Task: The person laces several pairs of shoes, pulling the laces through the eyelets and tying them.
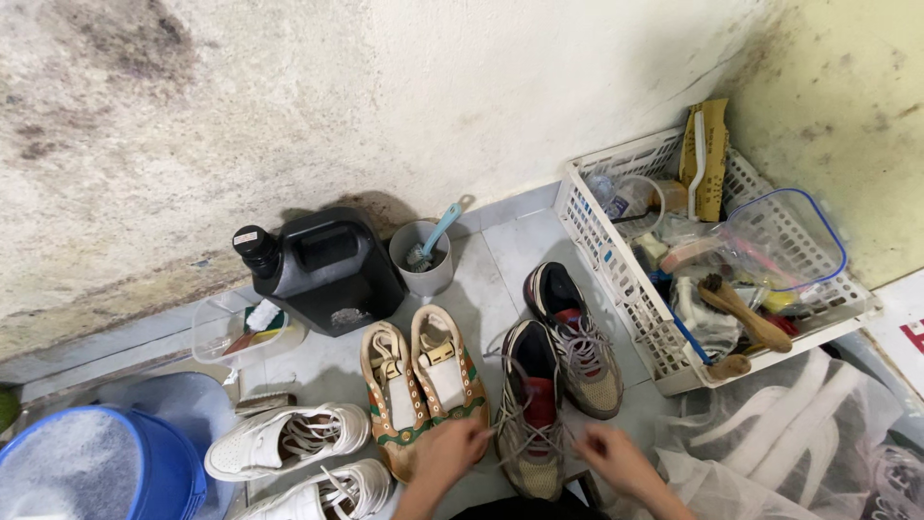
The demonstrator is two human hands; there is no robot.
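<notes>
I'm looking down at a tiled floor against a stained wall. My left hand [452, 451] and right hand [614, 457] sit low in the view, either side of a grey mesh running shoe [529, 424] with a red lining. Both seem to pinch its laces near the toe end, but the fingers are blurred, so I cannot tell how firmly they grip. That shoe stands upright on the floor, toe toward me, its twin [575, 337] just beside it on the right and a bit further off.

Left of my left hand, touching it, is a pair of tan shoes [421, 385] with green and red striping and white insoles. Further left, two white sneakers [289, 438] lie on their sides.

Against the wall stands a black jerrycan [327, 270] with a black screw cap and a small pale label on that cap; a pale round mark shows low on its front. Next to it is a grey cup [423, 260] holding a light-blue-handled brush. A clear tub [241, 327] sits left of the can, a blue bucket [144, 472] in the corner.

On the right, a white lattice basket [616, 260] holds brushes, a clear box with a blue rim, and a tall yellow-brown card package leaning at the back. A white sign with red marks peeks in at the right edge [910, 332].
</notes>
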